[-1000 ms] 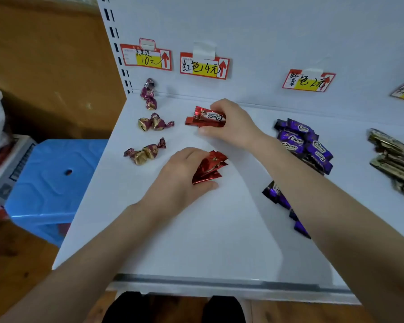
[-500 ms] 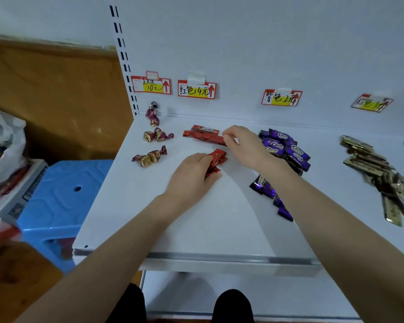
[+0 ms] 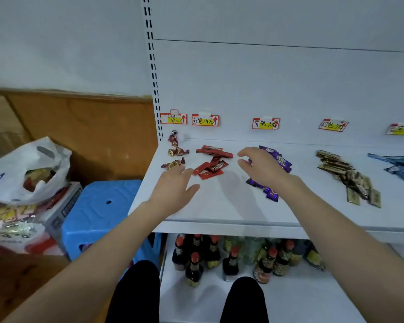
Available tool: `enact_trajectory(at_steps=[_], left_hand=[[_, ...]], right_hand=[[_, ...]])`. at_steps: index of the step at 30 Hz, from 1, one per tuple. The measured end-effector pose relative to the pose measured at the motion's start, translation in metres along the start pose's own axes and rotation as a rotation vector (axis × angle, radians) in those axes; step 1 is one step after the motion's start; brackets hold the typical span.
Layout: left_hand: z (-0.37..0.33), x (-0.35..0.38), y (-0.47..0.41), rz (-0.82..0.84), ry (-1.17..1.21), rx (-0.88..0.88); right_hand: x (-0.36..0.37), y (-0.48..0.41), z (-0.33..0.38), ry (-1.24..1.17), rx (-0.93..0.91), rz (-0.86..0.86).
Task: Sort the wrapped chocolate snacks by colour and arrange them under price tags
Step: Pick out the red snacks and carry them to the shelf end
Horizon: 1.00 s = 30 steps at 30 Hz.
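Red snacks [image 3: 211, 163] lie on the shelf [image 3: 219, 206], at 6 o'clock of the red tag [image 3: 205, 120]. Left hand [image 3: 175, 190] at their 7 o'clock, fingers spread, empty. Right hand [image 3: 262, 170] at their 3 o'clock, fingers loosely curled and apart, empty, over purple snacks [image 3: 279, 159].

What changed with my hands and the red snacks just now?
The left hand let go of its red snacks, now lying on the shelf; the right hand left the back row. Both hover open. Purple snacks, gold snacks and twisted candies stayed put.

Twist-wrapped candies [image 3: 175, 151] leftmost on the shelf [image 3: 219, 206], snack piles [image 3: 212, 162] to their right, price tags [image 3: 205, 120] behind.
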<state>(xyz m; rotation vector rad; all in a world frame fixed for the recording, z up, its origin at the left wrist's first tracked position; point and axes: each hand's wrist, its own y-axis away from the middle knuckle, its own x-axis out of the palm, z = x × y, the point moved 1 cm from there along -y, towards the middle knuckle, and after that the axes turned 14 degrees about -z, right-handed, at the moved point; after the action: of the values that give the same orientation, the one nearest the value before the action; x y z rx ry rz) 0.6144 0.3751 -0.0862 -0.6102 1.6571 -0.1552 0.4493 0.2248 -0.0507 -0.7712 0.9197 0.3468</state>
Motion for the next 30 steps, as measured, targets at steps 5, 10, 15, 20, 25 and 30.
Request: enact_trajectory(at_steps=[5,10,15,20,25,30], left_hand=[[0.014,-0.044,0.049,-0.055,0.038,-0.005],[0.03,-0.063,0.097,-0.101,0.119,-0.08],[0.049,-0.066,0.103,-0.143,0.16,-0.124],[0.07,-0.049,0.066,-0.149,0.21,-0.167],[0.095,-0.012,0.001,-0.122,0.244,-0.212],[0.115,0.018,-0.069,-0.088,0.235,-0.246]], right_hand=[[-0.014,0.044,0.036,-0.024,-0.018,-0.094],[0.0,0.077,0.08,-0.057,-0.118,-0.049],[0.019,0.073,0.1,-0.092,-0.131,0.005],[0.047,0.036,0.094,-0.135,-0.096,0.055],[0.082,-0.028,0.076,-0.165,0.006,0.051],[0.113,-0.088,0.065,-0.175,0.0,0.045]])
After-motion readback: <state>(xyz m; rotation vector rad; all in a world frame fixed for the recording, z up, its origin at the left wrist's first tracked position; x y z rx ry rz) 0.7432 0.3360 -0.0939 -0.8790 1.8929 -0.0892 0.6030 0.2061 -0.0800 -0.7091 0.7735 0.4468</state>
